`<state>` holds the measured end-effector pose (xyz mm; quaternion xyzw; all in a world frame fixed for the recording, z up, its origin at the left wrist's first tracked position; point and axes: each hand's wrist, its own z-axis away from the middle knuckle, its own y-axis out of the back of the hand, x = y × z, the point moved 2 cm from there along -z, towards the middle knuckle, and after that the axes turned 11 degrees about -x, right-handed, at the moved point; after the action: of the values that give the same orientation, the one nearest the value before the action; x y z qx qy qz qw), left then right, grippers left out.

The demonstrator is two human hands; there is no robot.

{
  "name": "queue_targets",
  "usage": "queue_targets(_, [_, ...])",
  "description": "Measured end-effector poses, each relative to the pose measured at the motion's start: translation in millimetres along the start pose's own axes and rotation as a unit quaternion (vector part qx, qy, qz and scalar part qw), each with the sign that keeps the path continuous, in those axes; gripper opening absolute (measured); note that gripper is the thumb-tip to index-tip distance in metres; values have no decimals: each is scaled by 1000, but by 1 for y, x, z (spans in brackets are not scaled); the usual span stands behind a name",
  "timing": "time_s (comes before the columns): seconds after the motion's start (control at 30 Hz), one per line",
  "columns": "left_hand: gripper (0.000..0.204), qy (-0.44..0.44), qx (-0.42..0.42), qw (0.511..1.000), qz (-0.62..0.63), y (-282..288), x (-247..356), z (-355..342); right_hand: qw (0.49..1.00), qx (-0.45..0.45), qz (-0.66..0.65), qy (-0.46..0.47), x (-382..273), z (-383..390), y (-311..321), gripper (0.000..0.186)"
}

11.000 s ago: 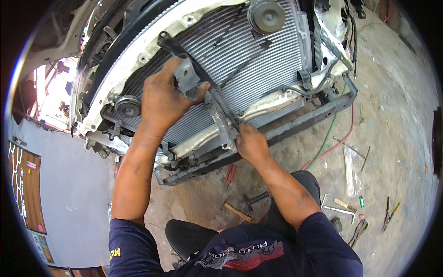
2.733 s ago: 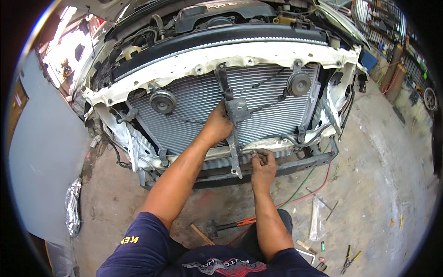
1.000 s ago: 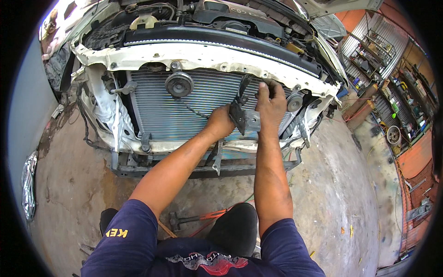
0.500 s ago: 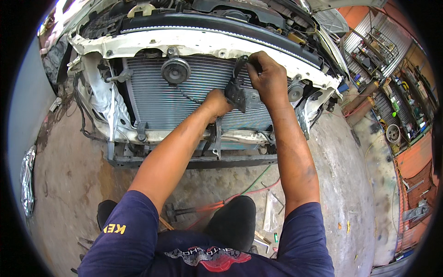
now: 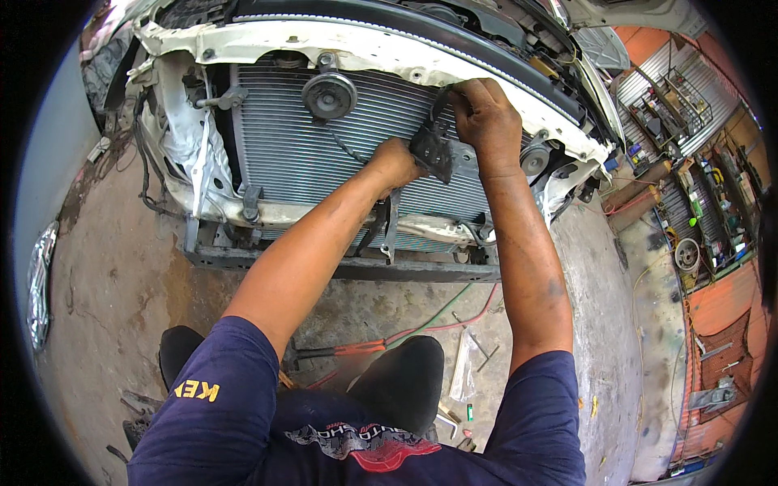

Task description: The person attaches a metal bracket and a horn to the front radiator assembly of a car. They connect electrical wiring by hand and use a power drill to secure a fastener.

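Note:
In front of a car's finned condenser (image 5: 284, 154), my left hand (image 5: 395, 164) is closed around the lower side of a black metal bracket (image 5: 432, 154); its fingertips are hidden behind it. Higher up, my right hand (image 5: 489, 121) pinches the bracket's narrow upper arm, just below the white upper crossmember (image 5: 365, 61). A grey plate (image 5: 464, 155) sits to the right of the bracket, against the fins. Below my left hand hangs a metal strip (image 5: 391, 231). To the left, a round horn (image 5: 330, 95) is fixed to the crossmember, with a wire running toward my left hand.
A second horn (image 5: 534, 160) is at the right. The dark lower bar (image 5: 324, 268) crosses near my knees. On the floor lie an orange-handled tool (image 5: 361, 348), red and green hoses (image 5: 454, 312) and a T-shaped rod (image 5: 489, 359). Cluttered shelves (image 5: 713, 194) stand at the right.
The view has shifted, so the car sits higher and farther right in the picture. Both hands keep their hold on the bracket, which has hardly moved against the car.

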<state>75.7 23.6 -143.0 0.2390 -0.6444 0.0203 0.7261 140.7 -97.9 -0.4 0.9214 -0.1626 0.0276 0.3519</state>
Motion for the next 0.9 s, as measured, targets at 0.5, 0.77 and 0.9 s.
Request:
queue_targets(0.5, [74,-131,149,977,75,-44,-43,113,997,13,80,-6,5,7,-7,15])
queue_targets(0.77, [67,-128,103,978,130,-88,-57,129,994,22,92,49,8,2,-10,12])
queue_targets(0.9, [68,-139,128,976,109,-97,-51,134,994,15,104,43,8,4,-10,15])
